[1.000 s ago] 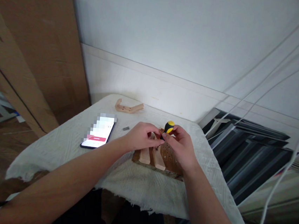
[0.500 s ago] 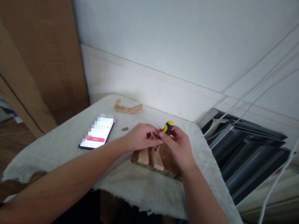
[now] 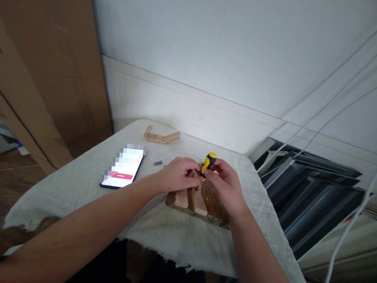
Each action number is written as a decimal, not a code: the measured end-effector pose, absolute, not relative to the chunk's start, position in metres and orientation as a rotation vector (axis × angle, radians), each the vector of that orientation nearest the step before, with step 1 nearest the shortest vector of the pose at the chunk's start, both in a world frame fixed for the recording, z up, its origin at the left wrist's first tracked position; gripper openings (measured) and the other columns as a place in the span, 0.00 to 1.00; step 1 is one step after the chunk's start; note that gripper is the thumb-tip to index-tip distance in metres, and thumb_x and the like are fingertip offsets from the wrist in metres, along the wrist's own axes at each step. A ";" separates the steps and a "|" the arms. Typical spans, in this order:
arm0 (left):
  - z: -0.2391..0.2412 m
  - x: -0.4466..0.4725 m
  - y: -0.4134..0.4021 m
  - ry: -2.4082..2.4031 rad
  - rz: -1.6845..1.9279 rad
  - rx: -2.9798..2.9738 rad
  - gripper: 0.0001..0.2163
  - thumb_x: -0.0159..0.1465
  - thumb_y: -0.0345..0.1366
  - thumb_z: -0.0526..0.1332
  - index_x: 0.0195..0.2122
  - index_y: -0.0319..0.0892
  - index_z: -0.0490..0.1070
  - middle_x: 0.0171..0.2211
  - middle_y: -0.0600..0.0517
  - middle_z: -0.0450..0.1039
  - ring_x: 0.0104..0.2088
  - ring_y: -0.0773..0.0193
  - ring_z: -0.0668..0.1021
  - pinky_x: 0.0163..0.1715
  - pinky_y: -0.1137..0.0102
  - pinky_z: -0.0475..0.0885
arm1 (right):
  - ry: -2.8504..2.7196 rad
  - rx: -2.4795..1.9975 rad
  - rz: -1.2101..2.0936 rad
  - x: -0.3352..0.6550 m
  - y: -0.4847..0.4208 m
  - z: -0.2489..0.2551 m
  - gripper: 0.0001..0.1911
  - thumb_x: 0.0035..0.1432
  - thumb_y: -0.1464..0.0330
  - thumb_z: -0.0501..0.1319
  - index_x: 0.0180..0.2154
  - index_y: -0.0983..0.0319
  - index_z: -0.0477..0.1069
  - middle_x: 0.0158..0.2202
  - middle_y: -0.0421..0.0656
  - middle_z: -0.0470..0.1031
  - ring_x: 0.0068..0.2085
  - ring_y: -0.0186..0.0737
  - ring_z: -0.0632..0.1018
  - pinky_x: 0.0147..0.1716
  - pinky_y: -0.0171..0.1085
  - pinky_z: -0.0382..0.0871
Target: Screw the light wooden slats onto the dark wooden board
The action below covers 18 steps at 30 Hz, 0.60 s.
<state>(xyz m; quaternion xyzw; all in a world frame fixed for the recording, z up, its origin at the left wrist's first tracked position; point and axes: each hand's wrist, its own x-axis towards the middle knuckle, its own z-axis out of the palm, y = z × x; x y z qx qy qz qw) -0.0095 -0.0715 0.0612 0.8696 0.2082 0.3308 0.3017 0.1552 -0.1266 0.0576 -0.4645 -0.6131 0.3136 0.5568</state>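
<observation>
My right hand (image 3: 226,183) is closed on a short yellow-and-black screwdriver (image 3: 209,162), which stands nearly upright over the work. Fingers of my left hand (image 3: 180,175) are bent together beside the screwdriver's lower end; what they pinch, if anything, is hidden. Below both hands lies a brown wooden block (image 3: 214,206). On it rests a pale wooden piece (image 3: 199,203) with a dark spot near the screwdriver's lower end. Another pale wooden strip (image 3: 182,198) lies to its left, partly covered by my left hand.
A curved wooden hook (image 3: 162,136) lies at the back of the cloth-covered table (image 3: 147,226). A phone (image 3: 122,168) and a small grey metal piece (image 3: 158,162) are on the left. Dark panels (image 3: 317,194) lean at right; a large cardboard box (image 3: 66,58) stands left.
The screwdriver handle has turned a little and now shows more of its length. My right fingers have shifted slightly on it, while my left hand stays nearly in place.
</observation>
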 end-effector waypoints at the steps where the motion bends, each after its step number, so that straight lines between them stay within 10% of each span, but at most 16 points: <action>1: 0.061 -0.009 -0.072 0.569 0.875 2.304 0.05 0.58 0.34 0.61 0.28 0.37 0.71 0.22 0.56 0.65 0.22 0.72 0.66 0.22 0.77 0.59 | -1.452 -1.104 0.739 0.155 -0.127 0.058 0.10 0.52 0.60 0.65 0.35 0.57 0.70 0.32 0.40 0.73 0.33 0.39 0.73 0.32 0.37 0.68; 18: 0.061 -0.009 -0.072 0.630 0.938 2.275 0.11 0.56 0.41 0.64 0.28 0.37 0.71 0.23 0.55 0.68 0.23 0.72 0.68 0.23 0.77 0.60 | -1.440 -1.162 0.741 0.156 -0.124 0.055 0.11 0.51 0.61 0.65 0.32 0.59 0.68 0.31 0.40 0.71 0.33 0.38 0.72 0.34 0.37 0.67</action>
